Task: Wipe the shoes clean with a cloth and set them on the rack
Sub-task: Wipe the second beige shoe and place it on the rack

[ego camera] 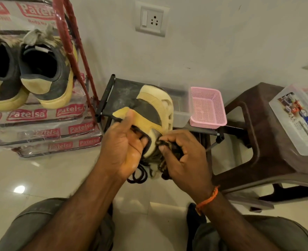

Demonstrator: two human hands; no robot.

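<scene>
A cream and dark grey sneaker (156, 107) is held up in front of me, heel towards me and sole facing away. My left hand (121, 144) grips its heel, thumb on the tan heel patch and fingers curled into the opening. My right hand (183, 156) pinches a dark bunched cloth (167, 151) against the shoe's side. Dark laces (138, 176) dangle below. On the wrapped rack (41, 115) at the left stand two grey and yellow sneakers (46, 69), heels towards me.
A low black shelf (120, 93) stands behind the held shoe and carries a pink basket (206, 107) and a clear tub (180, 113). A brown plastic stool (254, 134) at the right holds a clear lidded box (298, 120). My knees (41, 223) are below, over glossy floor tiles.
</scene>
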